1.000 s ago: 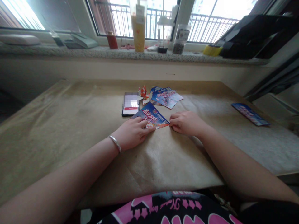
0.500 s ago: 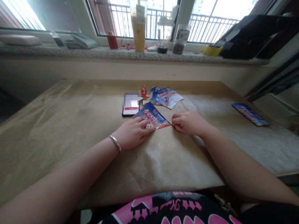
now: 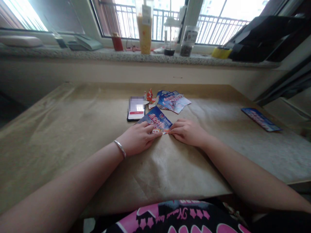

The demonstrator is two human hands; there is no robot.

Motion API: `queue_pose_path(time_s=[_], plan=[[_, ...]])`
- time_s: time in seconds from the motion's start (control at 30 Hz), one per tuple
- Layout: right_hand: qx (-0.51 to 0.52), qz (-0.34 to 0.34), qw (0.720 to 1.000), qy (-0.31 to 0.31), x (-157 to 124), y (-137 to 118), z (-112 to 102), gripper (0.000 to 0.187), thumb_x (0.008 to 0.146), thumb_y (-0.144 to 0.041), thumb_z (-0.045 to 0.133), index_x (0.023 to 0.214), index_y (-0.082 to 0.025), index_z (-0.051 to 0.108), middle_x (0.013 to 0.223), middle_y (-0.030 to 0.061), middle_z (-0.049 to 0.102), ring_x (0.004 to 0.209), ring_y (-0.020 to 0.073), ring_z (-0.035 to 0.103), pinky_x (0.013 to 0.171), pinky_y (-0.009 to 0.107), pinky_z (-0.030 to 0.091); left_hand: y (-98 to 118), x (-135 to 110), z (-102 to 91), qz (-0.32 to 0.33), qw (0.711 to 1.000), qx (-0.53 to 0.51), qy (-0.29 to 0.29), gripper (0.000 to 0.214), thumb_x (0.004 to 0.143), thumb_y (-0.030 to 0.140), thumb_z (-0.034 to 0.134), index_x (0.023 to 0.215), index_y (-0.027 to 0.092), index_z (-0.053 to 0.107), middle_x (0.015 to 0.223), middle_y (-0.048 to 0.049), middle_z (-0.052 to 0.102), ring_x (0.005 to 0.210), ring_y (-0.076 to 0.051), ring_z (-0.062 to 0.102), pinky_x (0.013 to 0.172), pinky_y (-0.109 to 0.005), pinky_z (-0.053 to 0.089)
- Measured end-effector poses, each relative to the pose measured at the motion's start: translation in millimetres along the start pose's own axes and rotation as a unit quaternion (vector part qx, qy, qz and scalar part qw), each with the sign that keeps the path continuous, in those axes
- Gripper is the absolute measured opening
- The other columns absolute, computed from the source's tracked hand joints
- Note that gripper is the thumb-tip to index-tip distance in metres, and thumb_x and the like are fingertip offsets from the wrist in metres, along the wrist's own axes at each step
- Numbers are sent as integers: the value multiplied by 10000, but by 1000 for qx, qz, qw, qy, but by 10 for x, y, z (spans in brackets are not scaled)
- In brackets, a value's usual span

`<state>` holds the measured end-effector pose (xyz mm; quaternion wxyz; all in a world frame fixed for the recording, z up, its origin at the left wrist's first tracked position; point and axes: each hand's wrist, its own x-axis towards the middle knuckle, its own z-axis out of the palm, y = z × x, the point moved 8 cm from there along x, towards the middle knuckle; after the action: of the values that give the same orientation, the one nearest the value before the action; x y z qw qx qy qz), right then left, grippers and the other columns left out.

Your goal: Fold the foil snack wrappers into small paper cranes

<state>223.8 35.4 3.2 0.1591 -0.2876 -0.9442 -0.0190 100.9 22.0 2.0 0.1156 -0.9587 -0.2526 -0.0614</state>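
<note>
A printed paper leaflet, blue with red-and-white lettering, lies on the table, folded to a triangle-like shape with an orange strip along its near edge. My left hand, a silver bangle on its wrist, rests on the leaflet's lower left part with fingers stretched over it and the thumb along the near edge. At the right corner, my right hand has its fingertips closed together on the paper, covering that corner. Just beyond the left fingers lies a phone with its screen lit.
Behind the leaflet are a fanned stack of similar leaflets and a crumpled orange-and-white paper piece. Another blue leaflet lies at the table's right. Bottles and cups, including a tall yellow-filled one, line the windowsill.
My right hand has slid left and slightly nearer along the leaflet's near edge, now covering its right corner. My left hand stays in place on the paper.
</note>
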Motion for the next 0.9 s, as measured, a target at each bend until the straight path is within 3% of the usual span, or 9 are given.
queue_pose_path(time_s=[0.2,0.9], plan=[[27,2,1000,8,48,-42,30,244,832,-128,493,930,-194,707,896,60,681,812,160,582,760,290,474,17,28,27,7,1000,-11,3,342,927,264,398,1242,238,530,1077,-64,592,928,-203,499,820,-336,411],[30,4,999,10,93,-34,64,254,797,-114,499,925,-209,697,906,51,669,807,164,568,746,282,451,5,76,29,0,999,-46,19,325,950,296,365,1193,267,579,1058,-60,600,910,-196,491,824,-341,406]])
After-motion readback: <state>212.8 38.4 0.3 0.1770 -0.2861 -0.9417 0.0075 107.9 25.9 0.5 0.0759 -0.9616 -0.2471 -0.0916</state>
